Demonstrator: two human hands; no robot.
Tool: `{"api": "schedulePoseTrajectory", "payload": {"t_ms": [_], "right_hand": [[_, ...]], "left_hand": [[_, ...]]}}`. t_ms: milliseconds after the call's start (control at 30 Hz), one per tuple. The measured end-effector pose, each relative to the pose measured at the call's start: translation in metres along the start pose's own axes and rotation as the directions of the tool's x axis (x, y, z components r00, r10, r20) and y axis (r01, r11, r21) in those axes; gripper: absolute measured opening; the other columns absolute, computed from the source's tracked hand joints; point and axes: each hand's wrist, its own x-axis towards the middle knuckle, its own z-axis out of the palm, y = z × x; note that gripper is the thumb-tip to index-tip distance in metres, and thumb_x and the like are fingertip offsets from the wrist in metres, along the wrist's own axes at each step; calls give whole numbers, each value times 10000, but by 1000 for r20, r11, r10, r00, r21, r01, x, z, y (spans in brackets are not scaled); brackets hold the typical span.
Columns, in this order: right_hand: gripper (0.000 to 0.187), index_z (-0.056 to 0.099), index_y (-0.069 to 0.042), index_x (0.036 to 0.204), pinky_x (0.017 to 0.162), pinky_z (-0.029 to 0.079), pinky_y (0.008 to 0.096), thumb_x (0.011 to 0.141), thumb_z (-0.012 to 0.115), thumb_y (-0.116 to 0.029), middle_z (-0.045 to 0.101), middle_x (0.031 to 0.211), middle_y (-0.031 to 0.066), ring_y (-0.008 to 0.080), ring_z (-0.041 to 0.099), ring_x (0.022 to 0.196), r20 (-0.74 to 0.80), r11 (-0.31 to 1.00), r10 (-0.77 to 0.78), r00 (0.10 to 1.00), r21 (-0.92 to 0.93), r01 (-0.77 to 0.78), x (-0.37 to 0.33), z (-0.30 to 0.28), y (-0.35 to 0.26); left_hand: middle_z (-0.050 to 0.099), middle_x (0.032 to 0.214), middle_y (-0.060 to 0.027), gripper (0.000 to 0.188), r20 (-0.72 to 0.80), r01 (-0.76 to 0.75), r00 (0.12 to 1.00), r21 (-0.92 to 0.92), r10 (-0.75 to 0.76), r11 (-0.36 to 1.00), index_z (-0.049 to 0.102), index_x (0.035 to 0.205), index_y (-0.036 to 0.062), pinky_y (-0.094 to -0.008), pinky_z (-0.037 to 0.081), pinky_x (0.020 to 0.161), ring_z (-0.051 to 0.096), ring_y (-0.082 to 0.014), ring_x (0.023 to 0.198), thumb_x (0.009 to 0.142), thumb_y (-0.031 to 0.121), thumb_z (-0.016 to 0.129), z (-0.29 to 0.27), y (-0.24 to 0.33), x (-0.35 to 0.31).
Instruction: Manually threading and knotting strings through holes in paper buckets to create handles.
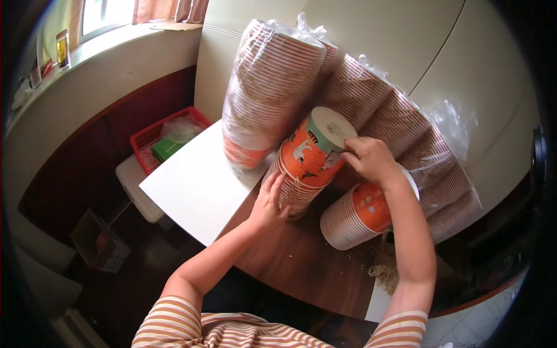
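Observation:
A tall stack of upside-down orange paper cups [303, 200] stands before me. Its topmost paper cup [301, 152] has printed animals, a green band and a pale base. My right hand [371, 158] pinches that cup at the right edge of its base. Against the left side of the stack, lower down, my left hand [268, 202] lies with its fingers apart. A second, shorter stack of orange cups [342, 223] stands to the right, partly behind my right forearm.
Tall plastic-wrapped cup stacks [272, 87] and more wrapped cups [400, 122] line the wall. A white board [197, 180] lies left of the brown tabletop [284, 261]. Frayed twine [383, 269] is near my right forearm. A red basket [142, 139] sits at far left.

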Motion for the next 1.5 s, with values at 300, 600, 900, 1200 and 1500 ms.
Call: {"api": "schedulePoseTrajectory", "payload": {"t_ms": [300, 600, 900, 1200, 1500], "right_hand": [[159, 588, -50, 844, 736, 482, 426, 762, 660, -166, 633, 822, 155, 335, 605, 819, -58, 998, 49, 997, -27, -51, -13, 8, -4], [141, 597, -70, 852, 599, 472, 386, 757, 671, -143, 599, 725, 89, 289, 590, 642, -256, 947, 198, 946, 298, -118, -81, 92, -56], [226, 596, -88, 969, 594, 490, 419, 752, 631, -139, 619, 687, 119, 321, 627, 661, 153, 702, 397, 905, 584, -407, -93, 150, -61], [320, 603, 36, 1032, 642, 500, 368, 755, 572, -122, 650, 726, 173, 283, 628, 638, 149, 370, 823, 548, 590, -717, -120, 166, -37], [384, 475, 11, 1174, 388, 338, 221, 795, 525, -23, 578, 676, 94, 121, 453, 447, 381, -370, 850, 363, 923, -102, -114, 186, -44]], "left_hand": [[511, 1109, -129, 446, -19, 218, 975, -151, -224, 964, 501, 1195, 53, -335, 481, 761, 580, -221, 882, 795, 150, 673, 14, 16, -8], [579, 997, -81, 398, 22, 269, 961, -307, -276, 913, 519, 1181, 27, -255, 498, 640, 588, -113, 739, 832, 140, 673, 19, 7, -8], [624, 844, 10, 175, 327, 420, 907, -708, -263, 567, 604, 1024, -7, -200, 447, 643, 541, -41, 714, 887, 103, 606, 24, 26, 2], [590, 796, 45, 133, 272, 457, 884, -677, -381, 578, 604, 1001, 21, -160, 379, 590, 489, -9, 661, 886, 88, 599, 9, 11, -8], [611, 916, -1, 204, 75, 375, 910, -567, -408, 733, 588, 1066, -7, -187, 423, 674, 520, -41, 777, 890, 96, 590, -19, -17, -6]]}}
